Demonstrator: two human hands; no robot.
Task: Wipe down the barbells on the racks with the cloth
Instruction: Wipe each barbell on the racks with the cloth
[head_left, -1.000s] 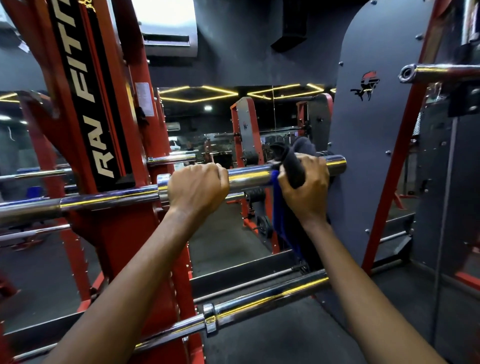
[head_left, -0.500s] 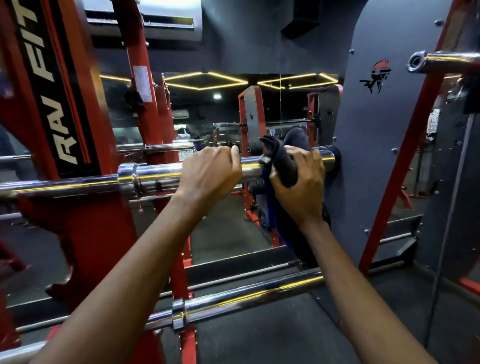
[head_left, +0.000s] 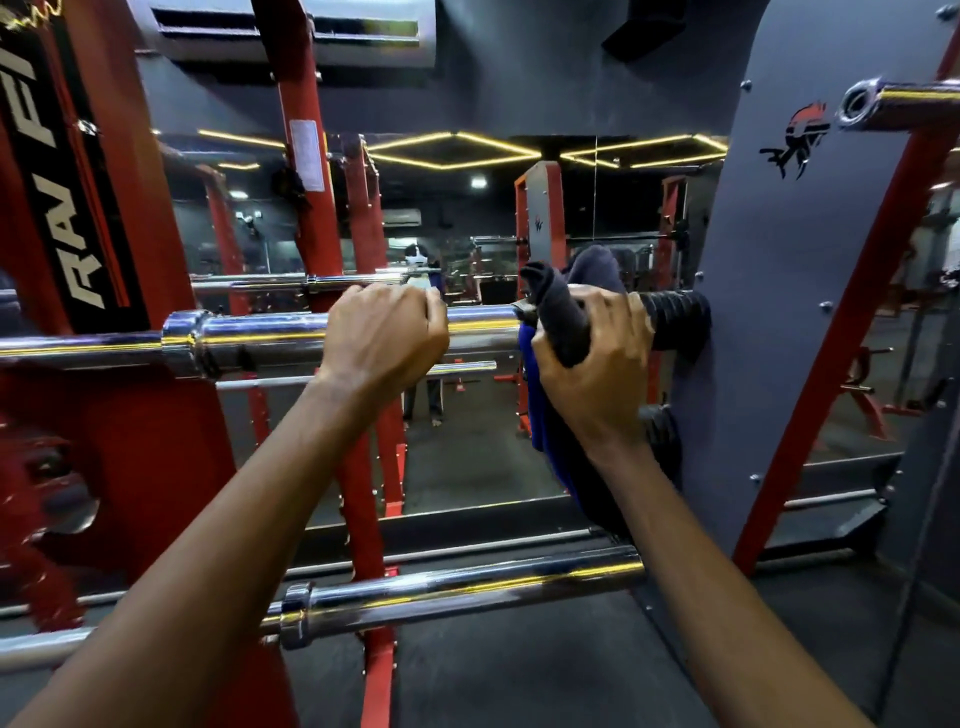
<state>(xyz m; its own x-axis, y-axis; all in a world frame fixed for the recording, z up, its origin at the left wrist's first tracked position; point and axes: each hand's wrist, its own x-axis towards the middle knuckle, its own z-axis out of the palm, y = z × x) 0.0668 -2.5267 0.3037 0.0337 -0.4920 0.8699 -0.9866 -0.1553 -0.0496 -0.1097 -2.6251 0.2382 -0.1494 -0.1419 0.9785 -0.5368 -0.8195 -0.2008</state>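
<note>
Clasping the barbell (head_left: 270, 332), left hand (head_left: 384, 332) grips bare, right hand (head_left: 592, 374) apparently through cloth (head_left: 558, 317).

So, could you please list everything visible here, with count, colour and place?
upper barbell: one, chrome, across the middle
lower barbell: one, chrome, below it
third barbell: one end, chrome, top right
cloth: one, dark and blue, wrapped on the upper barbell
rack uprights: several, red, left and centre
panel: one, grey with logo, right
mirror: one, behind the racks
left hand: one, grips the bare upper barbell
right hand: one, grips the cloth on that barbell
</note>
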